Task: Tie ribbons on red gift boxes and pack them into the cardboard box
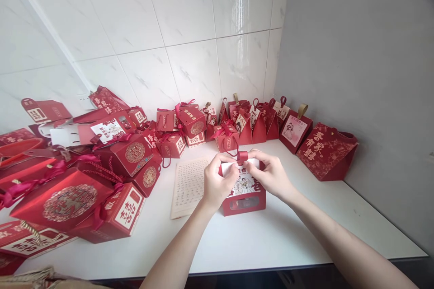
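Observation:
A small red gift box with a white picture panel and a clear window stands on the white table in front of me. My left hand and my right hand both pinch the top of this box. Between their fingertips sits a red ribbon loop. The fingers of both hands are closed on the ribbon and the box's top flaps, which they partly hide.
A sheet of paper with printed text lies left of the box. Several red gift boxes are piled at the left and lined along the tiled back wall. A red bag stands at the right by the grey wall.

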The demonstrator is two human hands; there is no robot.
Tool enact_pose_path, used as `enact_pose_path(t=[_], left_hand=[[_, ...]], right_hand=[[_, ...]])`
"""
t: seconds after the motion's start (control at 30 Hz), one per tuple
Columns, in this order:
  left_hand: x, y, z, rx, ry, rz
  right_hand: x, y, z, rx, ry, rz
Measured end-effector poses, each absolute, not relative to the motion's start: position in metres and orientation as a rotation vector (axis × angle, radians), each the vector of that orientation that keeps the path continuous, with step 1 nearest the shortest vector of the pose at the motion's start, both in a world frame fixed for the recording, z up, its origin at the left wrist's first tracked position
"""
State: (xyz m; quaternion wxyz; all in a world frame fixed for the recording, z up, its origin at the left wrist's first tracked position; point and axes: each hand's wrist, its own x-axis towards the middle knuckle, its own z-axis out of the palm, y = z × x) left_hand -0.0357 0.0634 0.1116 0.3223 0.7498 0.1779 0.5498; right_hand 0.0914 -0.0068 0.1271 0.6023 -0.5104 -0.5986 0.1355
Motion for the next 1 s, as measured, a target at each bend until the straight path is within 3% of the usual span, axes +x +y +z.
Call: enact_pose_path(t=[0.17,0.33,0.47,0.7,0.83,1.0], left_hand=[[-0.038,0.067,0.111,1.966,0.441,1.376],[-0.045,0.078,0.112,1.890,0.374,1.240],[-0.046,0.094,0.106,1.761,0.320,1.106],[-0.039,0.093,0.098,1.865,0.355,1.018],[-0.038,0.082,0.103,1.926,0.298,1.118],[-0.042,0.082,0.104,2.087,0.392,1.287]], right_hand=[[0.099,-0.008,0.127,-1.149,-1.456,0.317],[0.115,-0.005,0.122,-1.080,-1.443,0.568],[0.126,0.005,0.117,-1.129,-1.182,0.688],[0.153,0.020,0.108,-0.742,-0.779,0.567],[0.156,0.021,0.108,-0.666,-0.824,0.548],[0.152,0.019,0.110,-0.479,-0.734,0.769]])
